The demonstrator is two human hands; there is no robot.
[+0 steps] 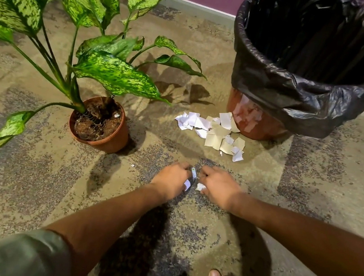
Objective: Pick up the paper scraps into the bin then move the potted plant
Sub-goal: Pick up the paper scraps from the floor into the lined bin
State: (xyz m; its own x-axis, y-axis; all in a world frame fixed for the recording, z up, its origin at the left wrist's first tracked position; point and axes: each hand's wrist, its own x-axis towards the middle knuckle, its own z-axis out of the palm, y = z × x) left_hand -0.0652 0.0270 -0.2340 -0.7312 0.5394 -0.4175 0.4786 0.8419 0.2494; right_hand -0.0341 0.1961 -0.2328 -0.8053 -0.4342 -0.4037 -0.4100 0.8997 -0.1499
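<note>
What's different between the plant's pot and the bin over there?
The plant pot is small and low; the bin is much taller and wider. The pot holds soil and a leafy plant; the bin's inside looks dark, its contents not visible. The pot's rim is bare; the bin's rim is draped in a black bag. Both are round, reddish-brown and stand upright on the carpet.

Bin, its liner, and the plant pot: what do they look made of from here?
The bin looks like glossy reddish-brown plastic; its wall mirrors the paper scraps beside it. The liner is thin black plastic film, crinkled and shiny, folded over the rim. The plant pot seems to be terracotta-coloured plastic with a thin, smooth rim, though matte clay cannot be ruled out.
</note>
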